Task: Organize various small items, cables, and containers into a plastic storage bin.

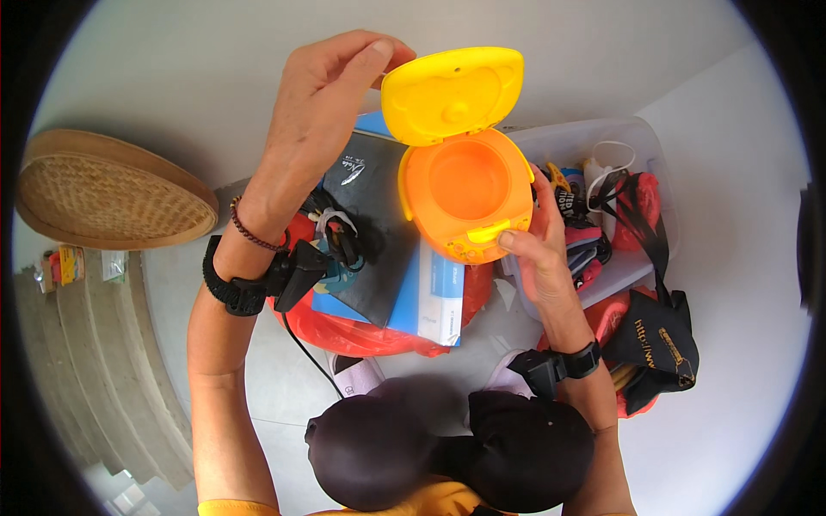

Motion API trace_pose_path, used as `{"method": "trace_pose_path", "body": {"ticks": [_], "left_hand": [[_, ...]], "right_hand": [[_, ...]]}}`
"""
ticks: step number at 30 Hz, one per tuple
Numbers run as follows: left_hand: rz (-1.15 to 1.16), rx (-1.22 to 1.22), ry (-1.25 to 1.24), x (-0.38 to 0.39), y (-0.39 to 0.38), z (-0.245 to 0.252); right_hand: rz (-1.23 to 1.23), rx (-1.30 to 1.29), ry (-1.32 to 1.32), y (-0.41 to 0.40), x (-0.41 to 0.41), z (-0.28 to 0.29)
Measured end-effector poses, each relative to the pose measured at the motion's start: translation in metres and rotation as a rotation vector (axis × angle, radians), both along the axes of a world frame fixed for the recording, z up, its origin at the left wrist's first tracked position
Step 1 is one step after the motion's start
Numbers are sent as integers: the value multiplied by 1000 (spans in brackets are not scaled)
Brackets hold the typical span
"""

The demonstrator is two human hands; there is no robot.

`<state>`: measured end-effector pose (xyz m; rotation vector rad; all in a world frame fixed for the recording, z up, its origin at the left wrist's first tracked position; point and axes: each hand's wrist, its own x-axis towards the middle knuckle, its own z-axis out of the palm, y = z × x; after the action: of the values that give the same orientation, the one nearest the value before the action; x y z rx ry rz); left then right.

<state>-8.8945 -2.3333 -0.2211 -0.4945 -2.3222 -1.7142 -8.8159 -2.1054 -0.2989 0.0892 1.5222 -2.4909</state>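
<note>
An orange plastic toy pot (pixel 468 180), shaped like a small rice cooker, is held up with its yellow lid (pixel 453 93) raised on its hinge; its round inside looks bare. My right hand (pixel 545 245) grips the pot's right side, thumb near the yellow front latch (pixel 488 231). At the upper left edge of the lid is my left hand (pixel 342 84), its thumb and fingers pinched; a thin pale thing shows between them and the lid, too small to make out. Beneath the pot lie a dark folder (pixel 368 258) and a blue and white box (pixel 440 297), on a red plastic bag (pixel 348 338).
On the right stands a clear plastic bin (pixel 668 213) of mixed items, with a black cloth bag (pixel 658 348) beside its near end. A woven bamboo tray (pixel 122 193) leans at the wall on the left. Steps (pixel 103 348) descend at the lower left. Bundled cords (pixel 335 229) lie on the folder.
</note>
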Motion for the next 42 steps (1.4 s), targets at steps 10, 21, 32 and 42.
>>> {"method": "trace_pose_path", "body": {"ticks": [10,21,32,42], "left_hand": [[62,136,-249,12,6,2],[16,53,-242,18,9,-3],[-62,-260,49,64,12,-15],[76,-69,-42,79,13,-49]], "right_hand": [[-17,-19,-12,-1,0,-2],[-57,-2,4,1,1,-8],[-3,126,51,-3,5,-7],[18,190,70,-4,9,6]]}}
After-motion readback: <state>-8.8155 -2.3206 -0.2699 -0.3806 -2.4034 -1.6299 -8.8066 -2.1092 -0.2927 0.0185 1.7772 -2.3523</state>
